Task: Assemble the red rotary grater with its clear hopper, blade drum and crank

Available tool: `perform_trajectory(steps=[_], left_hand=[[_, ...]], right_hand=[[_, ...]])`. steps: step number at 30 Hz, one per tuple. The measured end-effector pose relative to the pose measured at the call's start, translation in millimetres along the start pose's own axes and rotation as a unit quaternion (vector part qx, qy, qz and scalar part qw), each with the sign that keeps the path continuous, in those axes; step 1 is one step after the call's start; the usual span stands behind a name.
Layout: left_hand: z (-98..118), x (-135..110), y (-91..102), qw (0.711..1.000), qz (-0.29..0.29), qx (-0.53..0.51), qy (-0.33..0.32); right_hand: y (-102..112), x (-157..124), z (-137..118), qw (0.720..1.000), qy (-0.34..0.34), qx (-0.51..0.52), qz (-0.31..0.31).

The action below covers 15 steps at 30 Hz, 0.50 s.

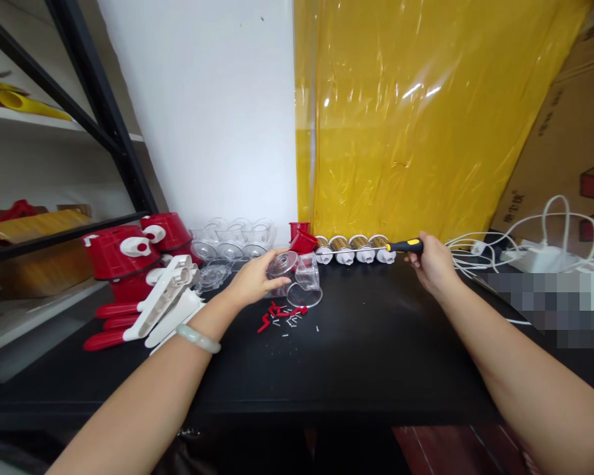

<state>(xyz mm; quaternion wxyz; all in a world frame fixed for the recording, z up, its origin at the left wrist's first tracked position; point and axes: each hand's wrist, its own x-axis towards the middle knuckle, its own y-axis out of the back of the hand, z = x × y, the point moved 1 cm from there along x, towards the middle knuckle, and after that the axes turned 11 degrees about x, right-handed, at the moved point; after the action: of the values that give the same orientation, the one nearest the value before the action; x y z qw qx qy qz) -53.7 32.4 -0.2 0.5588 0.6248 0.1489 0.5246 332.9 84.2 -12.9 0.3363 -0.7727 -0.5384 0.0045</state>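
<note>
My left hand (257, 277) is closed around the wide rim of a clear plastic funnel-shaped part (307, 277), which lies on its side on the black table. My right hand (434, 260) grips a screwdriver (404, 246) by its black and yellow handle. Its long thin shaft points left toward the clear part; whether the tip touches it I cannot tell. Just in front of the clear part lie small red plastic pieces (273, 311) and a scatter of screws (292, 322). Red cups (301, 239) stand right behind it.
Grater drums (361, 248) with white ends line the back of the table. More clear parts (232, 239), red bases (121, 254) and white handles with red grips (143, 303) fill the left. White cables and adapters (539, 254) lie at right. A shelf (103, 132) rises at left.
</note>
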Motion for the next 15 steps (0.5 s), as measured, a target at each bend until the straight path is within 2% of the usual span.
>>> perform_trajectory(steps=[15], left_hand=[[2.0,-1.5,-1.7,1.0,0.005,0.003,-0.012]], right_hand=[[-2.5,-4.0,0.8,1.0,0.003,0.001,-0.007]])
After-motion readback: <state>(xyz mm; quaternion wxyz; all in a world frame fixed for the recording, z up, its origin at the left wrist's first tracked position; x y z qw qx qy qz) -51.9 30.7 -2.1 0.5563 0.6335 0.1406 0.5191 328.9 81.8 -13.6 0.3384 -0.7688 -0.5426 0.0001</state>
